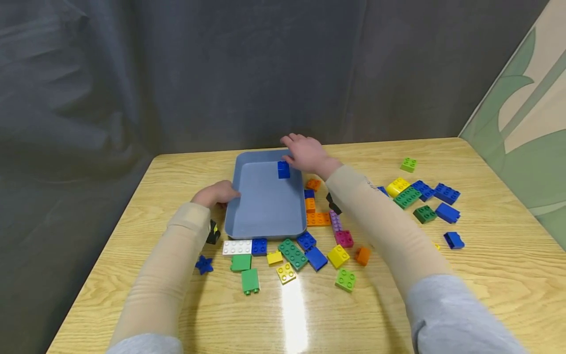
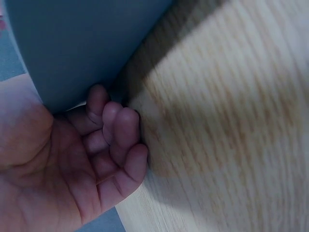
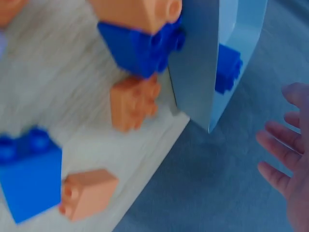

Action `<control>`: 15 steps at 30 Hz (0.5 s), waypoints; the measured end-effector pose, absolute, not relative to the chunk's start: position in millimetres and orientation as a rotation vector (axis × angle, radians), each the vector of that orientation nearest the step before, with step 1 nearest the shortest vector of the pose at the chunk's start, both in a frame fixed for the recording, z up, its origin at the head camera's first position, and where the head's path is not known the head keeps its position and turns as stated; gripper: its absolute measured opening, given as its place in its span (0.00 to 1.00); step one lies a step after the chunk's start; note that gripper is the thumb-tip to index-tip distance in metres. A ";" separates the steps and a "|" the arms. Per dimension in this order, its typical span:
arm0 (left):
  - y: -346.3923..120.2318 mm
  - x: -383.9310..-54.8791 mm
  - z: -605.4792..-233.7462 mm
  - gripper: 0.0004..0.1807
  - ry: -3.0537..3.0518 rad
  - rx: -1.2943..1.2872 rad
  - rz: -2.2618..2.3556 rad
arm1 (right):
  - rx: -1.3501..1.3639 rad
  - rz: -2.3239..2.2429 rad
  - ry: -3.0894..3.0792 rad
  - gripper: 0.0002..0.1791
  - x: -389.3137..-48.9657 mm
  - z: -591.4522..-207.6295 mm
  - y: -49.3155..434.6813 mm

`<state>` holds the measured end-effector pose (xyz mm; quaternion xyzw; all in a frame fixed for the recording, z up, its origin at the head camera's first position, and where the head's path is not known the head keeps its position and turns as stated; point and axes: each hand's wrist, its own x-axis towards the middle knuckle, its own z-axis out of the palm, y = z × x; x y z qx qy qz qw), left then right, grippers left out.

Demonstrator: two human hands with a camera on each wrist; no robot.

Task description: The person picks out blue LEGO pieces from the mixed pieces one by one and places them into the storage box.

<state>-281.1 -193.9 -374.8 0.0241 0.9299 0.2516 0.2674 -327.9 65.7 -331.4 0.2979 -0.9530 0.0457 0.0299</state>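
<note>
A grey-blue tray lies on the wooden table, its far end near the dark curtain. My left hand grips the tray's left side, thumb over the rim. In the left wrist view its fingers curl against the tray's outer wall, close to the tabletop. One blue brick is inside the tray near the far right corner. Just above that corner hovers my right hand, fingers spread and holding nothing. The right wrist view shows its fingers apart from the blue brick.
Around the tray's near and right sides lie loose bricks, among them a white brick, a green brick and an orange brick. A blue star piece sits at left. More bricks, including a yellow one, lie farther right.
</note>
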 end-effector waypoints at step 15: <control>-195.9 -277.8 -372.9 0.14 2.516 0.087 0.705 | 0.922 0.190 -2.951 0.29 -319.4 -315.0 105.6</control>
